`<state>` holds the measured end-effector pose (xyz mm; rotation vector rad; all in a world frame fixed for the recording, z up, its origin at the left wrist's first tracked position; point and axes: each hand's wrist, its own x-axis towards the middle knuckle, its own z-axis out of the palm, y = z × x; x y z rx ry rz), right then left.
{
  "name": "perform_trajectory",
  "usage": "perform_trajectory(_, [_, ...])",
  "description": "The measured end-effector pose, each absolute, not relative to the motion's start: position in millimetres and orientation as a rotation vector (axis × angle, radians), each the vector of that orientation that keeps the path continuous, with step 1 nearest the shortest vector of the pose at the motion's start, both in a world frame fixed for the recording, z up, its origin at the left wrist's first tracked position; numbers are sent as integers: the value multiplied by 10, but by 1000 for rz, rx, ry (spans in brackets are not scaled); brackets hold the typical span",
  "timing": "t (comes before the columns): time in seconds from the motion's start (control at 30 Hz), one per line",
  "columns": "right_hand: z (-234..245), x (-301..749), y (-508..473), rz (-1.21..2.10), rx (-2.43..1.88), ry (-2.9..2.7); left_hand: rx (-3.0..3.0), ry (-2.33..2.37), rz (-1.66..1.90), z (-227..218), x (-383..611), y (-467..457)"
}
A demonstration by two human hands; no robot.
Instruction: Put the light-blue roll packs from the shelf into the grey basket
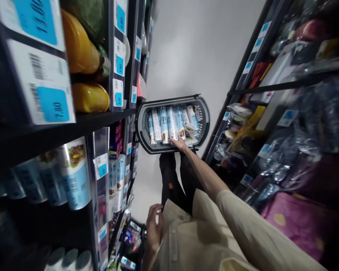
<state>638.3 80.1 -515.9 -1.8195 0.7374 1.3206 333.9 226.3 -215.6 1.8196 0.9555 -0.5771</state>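
A grey shopping basket with a black rim stands on the floor before my feet. Inside it lie several light-blue and white rolls with food pictures, like rolls of food bags. My right hand reaches down over the near rim, its fingers closed on the lower end of a food bag roll in the middle of the row. To the right in the basket, other packages lie tilted. Low beside my body, my left hand hangs with fingers loosely bent and apart, nothing visible in it.
Dark shelves flank the narrow aisle. On the left shelf stand similar blue rolls, yellow containers and price tags. The right shelf holds plastic-wrapped goods and a pink package. Grey floor stretches beyond the basket.
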Motion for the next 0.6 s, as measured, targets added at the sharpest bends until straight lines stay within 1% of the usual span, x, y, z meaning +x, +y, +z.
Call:
perform_trajectory(0.07, [-4859, 6469, 702, 1347, -1624, 759, 1772, 1082, -569, -2049, 3300, 2259])
perform_trajectory(0.17, [-4261, 6591, 498, 1404, -1386, 750, 1682, 1215, -603, -1967, 3341, 2185])
perform_trajectory(0.27, [-3599, 6683, 227, 1428, -1081, 836, 1586, 1229, -615, -1935, 3461, 1944])
perform_trajectory(0.33, [-3162, 6726, 26, 1435, -952, 867, 1530, 1216, -582, -1900, 3546, 1701])
perform_trajectory(0.47, [-2412, 6709, -459, 1595, -972, 795, 1313, 1291, -421, -1787, 3651, 1151])
perform_trajectory(0.53, [-2220, 6651, -755, 1733, -1026, 680, 1145, 1345, -292, -1741, 3692, 913])
perform_trajectory(0.6, [-2184, 6620, -1021, 1889, -1059, 455, 948, 1427, -98, -1700, 3747, 762])
